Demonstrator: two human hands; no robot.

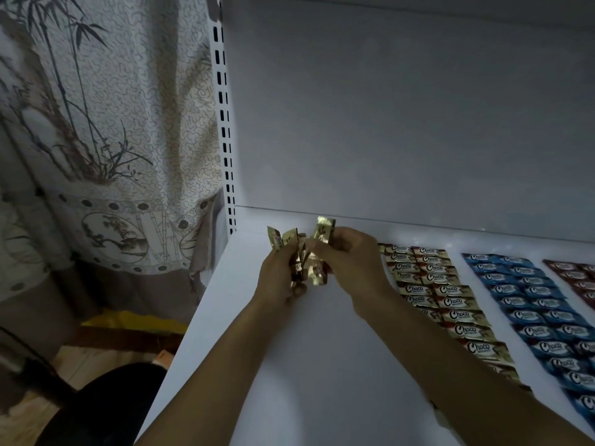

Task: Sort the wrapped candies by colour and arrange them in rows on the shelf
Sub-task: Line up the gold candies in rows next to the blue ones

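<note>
Over the left part of the white shelf, my left hand grips a bunch of gold-wrapped candies, several fanned out above its fingers. My right hand meets it from the right and pinches one gold candy that sticks up. To the right, brown and cream candies lie in two columns on the shelf. Beyond them lie blue candies in rows. Dark red candies lie at the right edge, cut off by the frame.
The shelf's grey back panel rises behind. A slotted white upright marks the left end. A patterned curtain hangs to the left. Below the shelf's front left edge there is a dark round object on the wooden floor.
</note>
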